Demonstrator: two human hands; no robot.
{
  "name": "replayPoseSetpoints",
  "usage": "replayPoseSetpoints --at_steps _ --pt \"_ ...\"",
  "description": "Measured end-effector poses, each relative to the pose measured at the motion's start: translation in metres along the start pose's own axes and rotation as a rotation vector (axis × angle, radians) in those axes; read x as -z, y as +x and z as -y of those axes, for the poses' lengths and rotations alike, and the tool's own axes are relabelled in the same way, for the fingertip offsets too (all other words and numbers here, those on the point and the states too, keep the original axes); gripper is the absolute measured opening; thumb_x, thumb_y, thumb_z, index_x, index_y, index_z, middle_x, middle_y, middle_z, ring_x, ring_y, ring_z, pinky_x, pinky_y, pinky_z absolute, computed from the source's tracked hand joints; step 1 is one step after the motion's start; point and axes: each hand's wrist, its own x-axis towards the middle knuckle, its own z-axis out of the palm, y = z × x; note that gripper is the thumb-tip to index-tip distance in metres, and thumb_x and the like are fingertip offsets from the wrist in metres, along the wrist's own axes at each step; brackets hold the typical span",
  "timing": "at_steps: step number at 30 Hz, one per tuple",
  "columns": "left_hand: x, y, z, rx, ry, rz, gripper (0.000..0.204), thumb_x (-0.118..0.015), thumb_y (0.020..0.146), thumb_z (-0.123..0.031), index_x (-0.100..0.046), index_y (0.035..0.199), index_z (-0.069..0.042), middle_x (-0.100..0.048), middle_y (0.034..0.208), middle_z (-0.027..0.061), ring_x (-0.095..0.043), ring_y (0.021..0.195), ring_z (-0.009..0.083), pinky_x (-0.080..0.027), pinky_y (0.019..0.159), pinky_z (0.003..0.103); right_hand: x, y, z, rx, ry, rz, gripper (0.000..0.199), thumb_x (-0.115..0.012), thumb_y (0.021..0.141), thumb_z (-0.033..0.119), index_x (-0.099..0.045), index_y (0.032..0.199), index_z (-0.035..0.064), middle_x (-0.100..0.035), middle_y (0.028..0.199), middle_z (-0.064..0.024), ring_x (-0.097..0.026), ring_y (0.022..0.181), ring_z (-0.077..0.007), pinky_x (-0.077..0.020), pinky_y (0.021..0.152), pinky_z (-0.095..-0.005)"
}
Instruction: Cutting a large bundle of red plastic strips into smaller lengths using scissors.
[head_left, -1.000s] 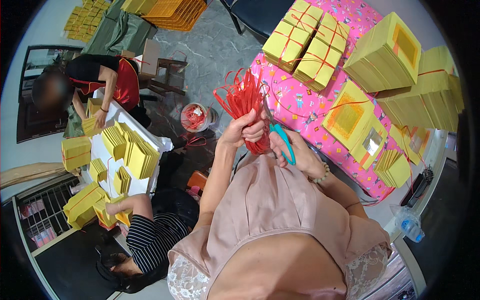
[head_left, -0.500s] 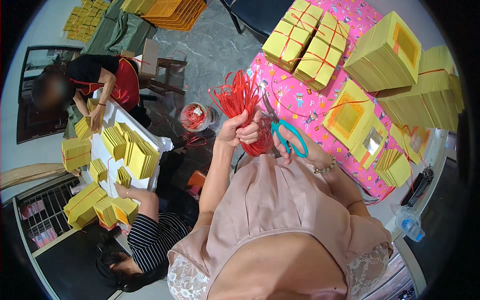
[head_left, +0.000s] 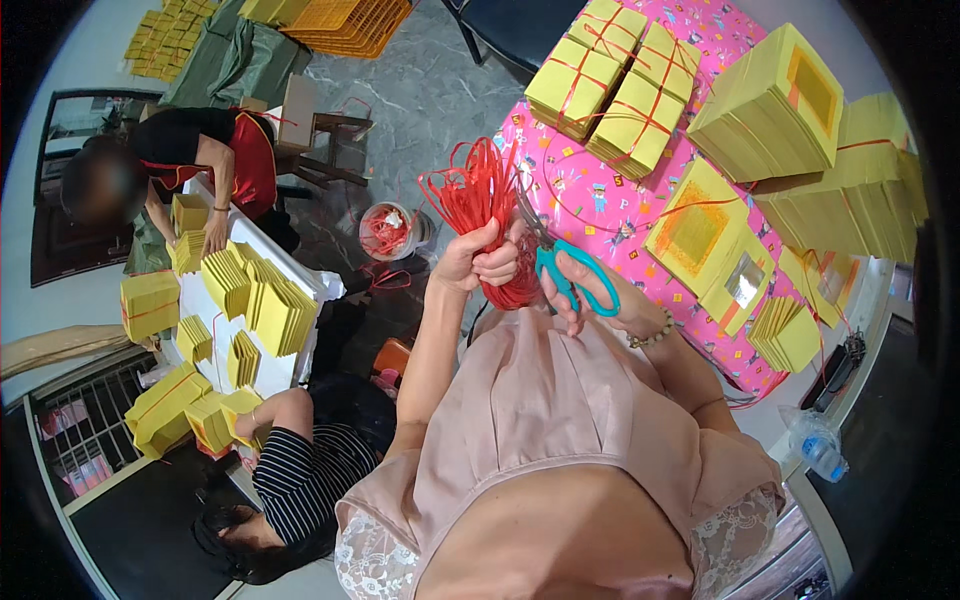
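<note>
A bundle of red plastic strapping ribbon point(head_left: 472, 190) is gripped in my left hand point(head_left: 483, 255), its loops fanning out above the fist and more strands hanging below. My right hand point(head_left: 600, 290) holds a pair of scissors point(head_left: 580, 270) with teal handles. Their blades point up and to the left, close beside the red ribbon, and appear slightly parted. Whether a strand lies between the blades I cannot make out. A thin red strand curves from near the bundle across the pink tablecloth point(head_left: 610, 235) to my right.
Ribbon-tied yellow paper stacks point(head_left: 572, 88) and taller piles point(head_left: 765, 110) stand on the pink table. A bucket of red scraps point(head_left: 390, 232) is on the floor. At left, two people work around a white table point(head_left: 255, 375) with yellow bundles. A plastic bottle point(head_left: 818, 447) lies at right.
The scissors have shifted slightly left and down, with their handles spread wider. My left hand has barely moved. At the white table, both people's hands have moved among the yellow bundles.
</note>
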Motion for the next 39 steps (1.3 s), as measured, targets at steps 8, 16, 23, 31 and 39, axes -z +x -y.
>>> replayPoseSetpoints --at_steps 8,16,23,31,39 --pt "-0.001 0.0 0.0 0.013 0.024 0.003 0.036 -0.041 0.095 -0.039 -0.04 0.096 -0.004 -0.028 0.047 -0.0077 -0.024 0.038 0.0016 -0.02 0.038 0.019 -0.003 0.003 0.001 0.003 -0.009 -0.07 0.056 -0.042 0.086 0.061 -0.05 0.072 0.0071 -0.048 0.056 0.0012 -0.05 0.045 -0.0055 -0.0463 0.04 -0.0202" --pt "-0.008 0.001 0.0 0.034 0.083 -0.005 0.034 -0.045 0.093 -0.037 -0.039 0.095 -0.004 -0.028 0.048 -0.0075 -0.024 0.037 0.0015 -0.019 0.037 0.019 -0.001 0.006 0.008 -0.026 0.09 -0.072 0.054 -0.041 0.087 0.06 -0.051 0.076 0.0083 -0.049 0.058 0.002 -0.05 0.049 -0.0058 -0.0462 0.044 -0.0223" --pt "-0.007 0.0 0.003 0.008 0.151 -0.055 0.03 -0.056 0.088 -0.028 -0.038 0.092 -0.004 -0.028 0.048 -0.0074 -0.024 0.036 0.0012 -0.017 0.036 0.019 -0.001 0.007 0.005 0.048 0.13 -0.049 0.049 -0.04 0.09 0.056 -0.051 0.08 0.0092 -0.047 0.058 0.0033 -0.047 0.048 -0.0052 -0.0432 0.043 -0.0213" --pt "-0.012 0.001 0.0 0.048 0.243 -0.189 0.029 -0.061 0.084 -0.018 -0.037 0.09 -0.004 -0.028 0.048 -0.0078 -0.024 0.035 0.0011 -0.015 0.035 0.02 0.0 0.006 -0.001 0.053 0.122 -0.093 0.047 -0.04 0.09 0.054 -0.049 0.079 0.0091 -0.043 0.057 0.0046 -0.043 0.045 -0.0037 -0.0392 0.039 -0.0192" --pt "0.011 -0.003 0.0 0.049 -0.114 0.108 0.02 -0.048 0.092 -0.016 -0.03 0.092 -0.006 -0.026 0.048 -0.0087 -0.025 0.036 0.0015 -0.019 0.037 0.019 0.014 -0.006 -0.005 0.038 0.124 0.077 0.048 -0.039 0.092 0.052 -0.049 0.078 0.0071 -0.044 0.056 0.0022 -0.046 0.044 -0.0054 -0.0414 0.041 -0.0198"
